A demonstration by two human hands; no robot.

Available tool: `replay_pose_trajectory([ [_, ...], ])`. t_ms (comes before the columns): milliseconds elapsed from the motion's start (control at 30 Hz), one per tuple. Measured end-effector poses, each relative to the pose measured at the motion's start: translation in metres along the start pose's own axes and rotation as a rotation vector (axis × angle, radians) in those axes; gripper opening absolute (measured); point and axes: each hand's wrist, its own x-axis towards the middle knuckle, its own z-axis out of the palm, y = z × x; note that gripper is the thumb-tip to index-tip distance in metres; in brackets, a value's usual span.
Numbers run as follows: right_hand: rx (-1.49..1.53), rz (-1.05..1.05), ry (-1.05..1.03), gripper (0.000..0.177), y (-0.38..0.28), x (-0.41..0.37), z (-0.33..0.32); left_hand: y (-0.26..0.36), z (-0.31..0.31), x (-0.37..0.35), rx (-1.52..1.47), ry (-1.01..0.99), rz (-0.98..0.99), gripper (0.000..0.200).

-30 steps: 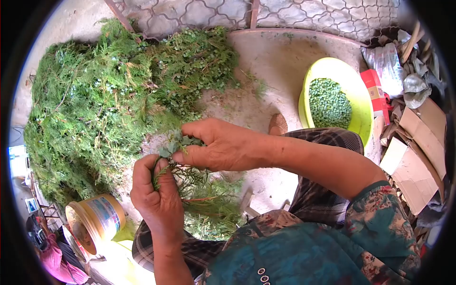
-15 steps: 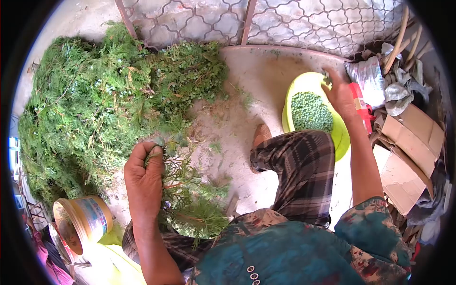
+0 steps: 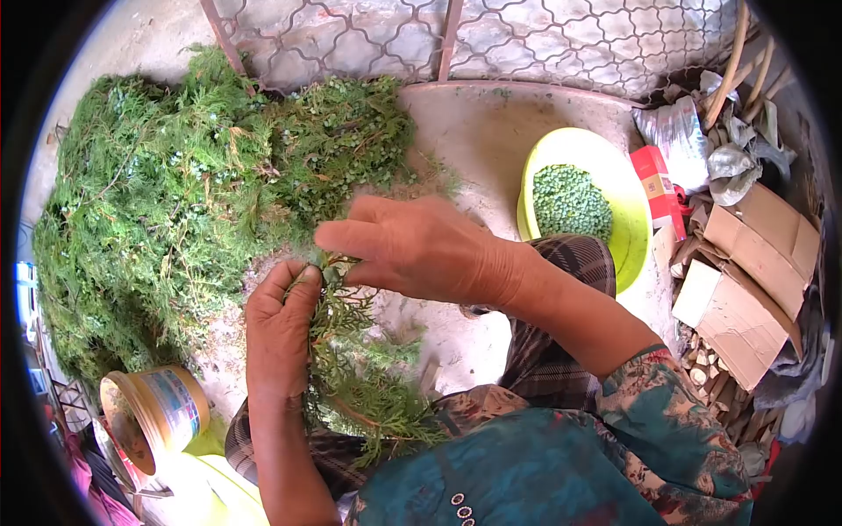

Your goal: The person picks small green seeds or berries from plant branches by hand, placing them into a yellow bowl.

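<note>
One hand [image 3: 419,249] (the right) back from basin [image 3: 630,223] to sprig [image 3: 338,317]

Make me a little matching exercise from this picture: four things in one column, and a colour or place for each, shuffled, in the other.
Things:
1. Leafy branch
2. Basin
3. Bucket
4. Cardboard

Colours and places:
A. Brown, at the far right
B. Held in the left hand
C. Yellowish tan, at the lower left
D. Bright yellow-green, with small green pieces inside

Right pairs: 1-B, 2-D, 3-C, 4-A
</note>
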Motion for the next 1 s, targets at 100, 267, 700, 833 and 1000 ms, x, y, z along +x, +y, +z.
replay_pose_trajectory([
  [100, 0.05, -0.034, 0.028, 0.019, 0.01, 0.0, 0.014, -0.001, 0.0, 0.0, -0.031, 0.027, 0.024, 0.013],
  [267, 0.039, 0.018, 0.107, 0.024, 0.027, -0.004, 0.021, -0.004, 0.01, -0.004, 0.093, -0.007, 0.015, 0.013],
  [700, 1.772, 0.882, 0.371, 0.01, 0.055, -0.028, -0.022, -0.011, 0.001, -0.006, 0.192, 0.056, 0.172, 0.011],
  [833, 1.305, 0.772, -0.092, 0.02, 0.01, -0.023, -0.006, -0.013, 0.005, -0.004, 0.26, 0.04, 0.192, 0.012],
  [1000, 0.543, 0.315, 0.116, 0.027, -0.008, -0.021, 0.037, -0.013, 0.005, -0.002, 0.194, 0.033, 0.146, 0.013],
])
